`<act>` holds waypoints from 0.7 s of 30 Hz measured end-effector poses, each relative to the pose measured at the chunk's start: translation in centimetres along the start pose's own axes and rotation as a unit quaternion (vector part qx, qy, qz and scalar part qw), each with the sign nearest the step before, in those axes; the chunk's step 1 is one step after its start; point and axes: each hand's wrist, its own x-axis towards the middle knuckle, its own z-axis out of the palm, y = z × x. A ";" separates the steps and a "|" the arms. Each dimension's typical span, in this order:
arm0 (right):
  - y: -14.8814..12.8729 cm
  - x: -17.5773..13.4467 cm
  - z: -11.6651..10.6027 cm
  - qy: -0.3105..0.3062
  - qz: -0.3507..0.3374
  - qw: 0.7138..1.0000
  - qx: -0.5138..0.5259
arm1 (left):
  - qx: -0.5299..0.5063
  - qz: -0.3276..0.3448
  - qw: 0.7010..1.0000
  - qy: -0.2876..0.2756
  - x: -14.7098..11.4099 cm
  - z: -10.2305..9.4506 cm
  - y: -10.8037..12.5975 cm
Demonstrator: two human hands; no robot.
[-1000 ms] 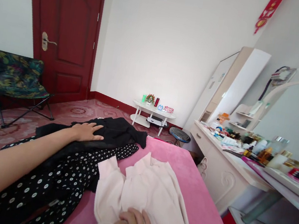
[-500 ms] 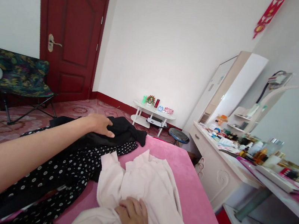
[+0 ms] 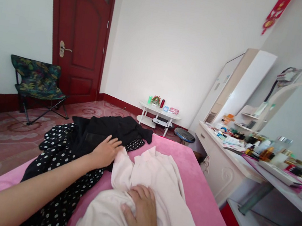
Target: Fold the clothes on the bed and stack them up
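A pale pink garment with cuffed ends [image 3: 156, 167] lies loosely spread on the pink bed cover [image 3: 195, 177]. My right hand [image 3: 144, 213] rests on its near part, fingers and thumb apart. At the garment's left cuff is my left hand [image 3: 107, 152], its fingers spread, reaching over the edge of the dark clothes; whether the thumb touches the cuff is hard to see. Beneath and beyond that hand lie a black garment [image 3: 120, 127] and a black garment with white dots [image 3: 53, 168], heaped together.
A white dressing table [image 3: 227, 155] crowded with bottles stands to the right. Beyond the bed are a low white table [image 3: 156, 108] and a round stool [image 3: 184, 134]. At left, a folding chair [image 3: 37, 79] stands before the red door [image 3: 85, 37].
My left hand has drawn back from the black garment toward the pale cuff. My right hand still lies on the pale garment. The view has turned slightly left.
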 end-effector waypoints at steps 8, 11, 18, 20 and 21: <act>2.4 -1.4 -6.3 0.037 0.043 0.998 -0.012 | -0.321 0.043 0.942 -0.094 -10.9 -0.1 4.4; 4.1 -1.9 -7.5 0.029 0.089 0.991 -0.094 | -0.343 0.060 0.928 -0.132 -13.0 0.5 6.1; 6.1 -3.3 -5.0 0.082 0.124 0.986 -0.071 | -0.360 0.042 0.930 -0.066 -13.6 1.2 9.3; 6.3 -3.0 -5.8 0.099 0.139 0.985 0.017 | -0.359 0.035 0.932 -0.043 -13.4 0.2 9.5; 6.4 -2.9 -6.8 0.115 0.147 0.980 0.074 | -0.363 0.042 0.931 -0.026 -13.3 -0.6 9.6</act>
